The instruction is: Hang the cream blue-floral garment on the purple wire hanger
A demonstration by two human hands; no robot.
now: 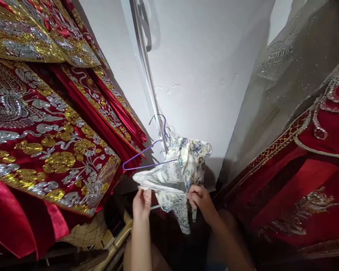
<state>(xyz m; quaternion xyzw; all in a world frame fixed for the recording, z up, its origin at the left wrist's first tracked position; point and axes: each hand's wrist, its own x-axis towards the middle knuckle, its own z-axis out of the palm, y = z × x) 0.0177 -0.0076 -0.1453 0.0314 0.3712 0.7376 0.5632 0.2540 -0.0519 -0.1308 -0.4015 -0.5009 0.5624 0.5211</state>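
Observation:
A pale garment with a blue and green floral print (pixel 169 177) is partly on a purple hanger (pixel 141 154). The hanger's right side goes into the cloth, while its left end sticks out bare. My left hand (pixel 142 201) pinches the white left edge of the garment. On the other side, my right hand (pixel 199 197) grips the cloth near its middle, fingers bent around it. Between the two hands a white edge of the cloth is stretched. Below them the lower part of the garment hangs loose. The hanger's hook lies against a white metal upright (pixel 151 82).
Red costumes with gold and silver sequins (pixel 59 150) hang close on the left. Another red beaded costume (pixel 305 180) hangs at the right. A white wall (pixel 197 75) stands behind the upright. Low on the left are a bamboo frame (pixel 117 241) and a woven basket-like item (pixel 86 235).

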